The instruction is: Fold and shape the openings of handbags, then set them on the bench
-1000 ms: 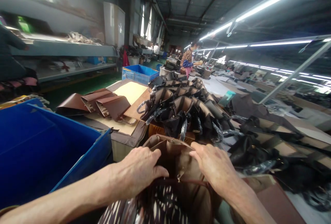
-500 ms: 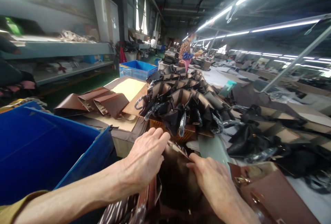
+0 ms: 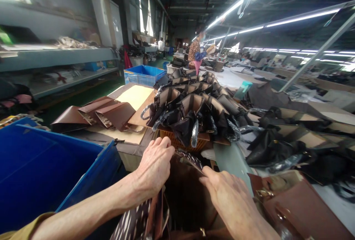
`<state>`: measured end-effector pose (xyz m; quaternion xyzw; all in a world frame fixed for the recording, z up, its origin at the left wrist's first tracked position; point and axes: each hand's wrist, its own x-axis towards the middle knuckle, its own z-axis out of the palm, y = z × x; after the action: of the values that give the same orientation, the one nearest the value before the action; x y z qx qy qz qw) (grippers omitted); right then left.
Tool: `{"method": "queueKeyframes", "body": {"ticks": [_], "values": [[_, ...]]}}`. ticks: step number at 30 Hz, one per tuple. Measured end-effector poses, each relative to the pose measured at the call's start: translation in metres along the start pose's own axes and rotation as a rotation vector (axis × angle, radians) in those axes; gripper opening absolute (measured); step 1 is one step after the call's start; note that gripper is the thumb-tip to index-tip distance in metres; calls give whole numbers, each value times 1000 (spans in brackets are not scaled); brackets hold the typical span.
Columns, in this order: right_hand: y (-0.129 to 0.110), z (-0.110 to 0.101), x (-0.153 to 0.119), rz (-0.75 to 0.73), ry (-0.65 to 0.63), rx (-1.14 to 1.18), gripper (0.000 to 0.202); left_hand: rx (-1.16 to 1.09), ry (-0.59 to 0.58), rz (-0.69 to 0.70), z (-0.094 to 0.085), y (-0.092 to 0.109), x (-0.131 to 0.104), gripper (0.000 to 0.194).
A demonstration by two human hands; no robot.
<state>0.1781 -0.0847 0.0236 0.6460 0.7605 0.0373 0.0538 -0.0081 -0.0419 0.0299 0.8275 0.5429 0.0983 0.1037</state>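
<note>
A brown bag with a dark inside and patterned white-streaked cloth hangs open between my hands at the bottom middle. My left hand is closed on the left end of its upper edge, fingers curled. My right hand pinches the same edge further right between thumb and fingers. The patterned strip of the edge runs between the two hands. Another brown bag with metal fittings lies just right of my right hand.
A blue bin stands at the left. Brown leather pieces lie on the table beyond. Black bags are heaped ahead, with more black bags at the right. A person stands farther back, near a smaller blue bin.
The view has shifted slightly, so the surroundings sit a little further left. Both hands keep their hold on the bag's edge, and its patterned strip shows more between them.
</note>
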Motion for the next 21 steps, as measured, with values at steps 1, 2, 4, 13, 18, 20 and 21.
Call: {"method": "queueKeyframes", "body": {"ticks": [1, 2, 4, 13, 18, 20, 21], "values": [[1, 0, 1, 7, -8, 7, 16, -13, 6, 6, 0, -1, -2, 21], [3, 0, 2, 10, -16, 18, 16, -39, 10, 18, -1, -3, -4, 24], [8, 1, 6, 12, -28, 47, 17, -122, -8, 44, -2, -7, -8, 31], [23, 13, 22, 28, -69, 137, 17, -426, -42, 193, 8, -25, -10, 61], [21, 11, 23, -16, -44, 140, 15, -640, -144, 135, 12, -28, 8, 68], [23, 11, 23, -26, -40, 140, 15, -638, -147, 96, 13, -27, 13, 65], [24, 12, 24, -26, -38, 137, 15, -635, -152, 91, 14, -27, 14, 65]]}}
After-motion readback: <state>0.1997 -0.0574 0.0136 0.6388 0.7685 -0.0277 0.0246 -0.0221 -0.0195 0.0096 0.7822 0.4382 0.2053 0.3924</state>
